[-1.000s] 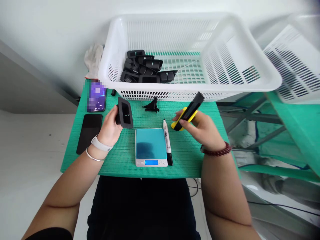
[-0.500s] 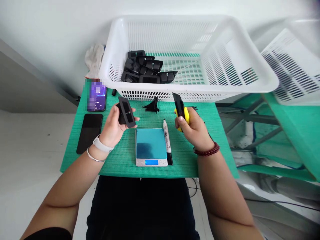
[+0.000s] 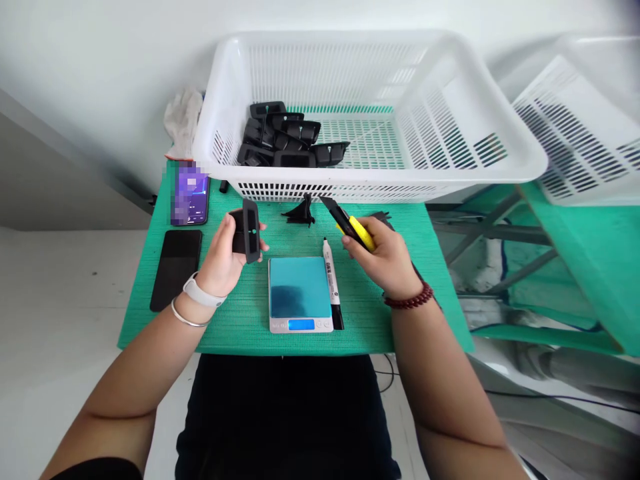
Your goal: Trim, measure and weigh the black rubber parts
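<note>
Nearest, scale point(image 3: 301, 295) sat at mat's point(image 3: 235, 320) front edge, marker point(image 3: 331, 283) beside it. Left hand point(image 3: 223, 257) clasped black frame point(image 3: 249, 230) upright above mat, edge turned toward knife for access. Right hand point(image 3: 385, 257) gripped yellow knife point(image 3: 350, 225), tip angled at frame; blade indistinct. Basket point(image 3: 370, 190) at back edge held more frames.

I see both of my forearms bare, with no sleeves reaching the wrists. On my left wrist I wear a white watch band point(image 3: 200, 291) and, just behind it, a thin silver bangle point(image 3: 186, 317). Around my right wrist sits a bracelet of dark red beads point(image 3: 407, 298). My lap is covered in plain black cloth point(image 3: 285, 413), and a bit of black sleeve point(image 3: 95, 469) shows at my left upper arm.
</note>
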{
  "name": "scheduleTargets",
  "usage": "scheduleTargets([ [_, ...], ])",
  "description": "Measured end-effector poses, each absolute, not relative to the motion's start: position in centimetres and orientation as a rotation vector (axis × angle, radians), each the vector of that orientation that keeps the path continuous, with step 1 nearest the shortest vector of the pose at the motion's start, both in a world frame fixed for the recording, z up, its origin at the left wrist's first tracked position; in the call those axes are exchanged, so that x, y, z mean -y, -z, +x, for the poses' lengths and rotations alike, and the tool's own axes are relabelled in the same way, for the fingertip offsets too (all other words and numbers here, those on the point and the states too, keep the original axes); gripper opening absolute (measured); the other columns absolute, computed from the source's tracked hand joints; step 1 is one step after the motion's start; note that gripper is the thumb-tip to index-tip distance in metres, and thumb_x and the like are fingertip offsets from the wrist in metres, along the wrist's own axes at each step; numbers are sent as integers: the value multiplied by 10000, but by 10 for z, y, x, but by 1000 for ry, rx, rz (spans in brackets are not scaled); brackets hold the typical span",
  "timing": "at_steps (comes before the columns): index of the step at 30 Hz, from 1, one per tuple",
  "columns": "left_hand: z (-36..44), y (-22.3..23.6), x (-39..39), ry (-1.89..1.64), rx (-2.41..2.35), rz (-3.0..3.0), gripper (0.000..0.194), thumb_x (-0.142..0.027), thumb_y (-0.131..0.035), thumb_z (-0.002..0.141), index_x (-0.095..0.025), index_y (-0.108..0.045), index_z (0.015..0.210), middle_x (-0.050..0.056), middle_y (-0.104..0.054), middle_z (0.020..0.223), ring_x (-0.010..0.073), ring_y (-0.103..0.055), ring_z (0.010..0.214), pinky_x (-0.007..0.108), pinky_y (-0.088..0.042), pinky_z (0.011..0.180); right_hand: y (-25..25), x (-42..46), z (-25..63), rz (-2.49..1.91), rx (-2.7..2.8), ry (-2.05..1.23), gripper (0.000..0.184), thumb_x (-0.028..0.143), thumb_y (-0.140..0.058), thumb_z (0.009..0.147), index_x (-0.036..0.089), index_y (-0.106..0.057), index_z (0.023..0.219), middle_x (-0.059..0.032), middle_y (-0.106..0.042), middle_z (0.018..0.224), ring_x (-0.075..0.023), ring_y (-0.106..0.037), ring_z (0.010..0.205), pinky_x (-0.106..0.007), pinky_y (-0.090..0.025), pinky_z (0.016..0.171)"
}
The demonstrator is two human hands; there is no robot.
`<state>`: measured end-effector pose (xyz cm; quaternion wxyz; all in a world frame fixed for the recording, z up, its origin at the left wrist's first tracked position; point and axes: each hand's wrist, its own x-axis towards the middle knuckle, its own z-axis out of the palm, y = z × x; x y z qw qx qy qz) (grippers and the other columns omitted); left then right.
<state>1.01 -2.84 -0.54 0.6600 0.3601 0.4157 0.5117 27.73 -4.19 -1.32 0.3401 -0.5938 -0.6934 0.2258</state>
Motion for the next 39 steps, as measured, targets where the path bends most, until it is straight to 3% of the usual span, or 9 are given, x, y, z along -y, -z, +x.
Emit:
scheduleTargets([
  [4, 11, 4, 30, -1169, -931, 813, 464, -613, -481, 868, -196, -607, 1026, 69, -672, 992, 147, -656, 691, 255, -469, 516, 12, 41, 277, -1553, 1810, -569, 227, 396, -571, 845, 214, -589, 979, -27, -670, 772, -193, -626, 655, -322, -475, 593],
  [8, 10, 8, 32, -1163, -830, 838, 328, -441, -564, 855, -203, -581, 1080, 77, -668, 1048, 178, -659, 790, 281, -495, 588, 13, 45, 273, -1522, 1892, -458, 226, 394, -541, 870, 214, -589, 998, -44, -692, 811, -196, -632, 660, -325, -483, 611],
  [11, 10, 12, 35, -1112, -795, 924, 355, -385, -613, 841, -241, -550, 1160, 69, -649, 1099, 178, -638, 839, 286, -496, 648, 12, 52, 267, -1387, 2039, -388, 218, 382, -524, 895, 220, -585, 1027, -70, -712, 883, -202, -660, 722, -320, -496, 638],
  [14, 12, 14, 38, -1076, -871, 1082, 434, -424, -662, 826, -268, -551, 1216, 62, -610, 1136, 179, -606, 913, 282, -493, 728, 9, 59, 260, -1191, 2177, -419, 201, 359, -501, 914, 228, -586, 1042, -73, -724, 922, -192, -675, 769, -307, -509, 665],
  [20, 13, 12, 44, -1070, -886, 1132, 461, -558, -601, 818, -283, -569, 1187, 66, -588, 1067, 201, -592, 910, 305, -520, 750, 5, 63, 258, -1068, 2307, -347, 190, 336, -508, 900, 217, -637, 972, -38, -717, 776, -158, -620, 612, -295, -451, 580],
  [31, 16, 17, 47, -1102, -844, 1120, 380, -532, -521, 889, -315, -517, 1201, 48, -552, 1198, 209, -573, 1079, 325, -507, 887, 1, 62, 258, -1041, 2422, -269, 214, 346, -520, 895, 196, -671, 876, -2, -632, 608, -128, -508, 495, -291, -355, 515],
  [39, 14, 13, 48, -1076, -888, 1296, 418, -535, -533, 875, -299, -475, 1215, 66, -525, 1119, 195, -553, 994, 321, -502, 846, 5, 62, 260, -1260, 2300, -111, 246, 367, -517, 906, 187, -684, 893, -41, -712, 702, -158, -595, 557, -300, -402, 547],
])
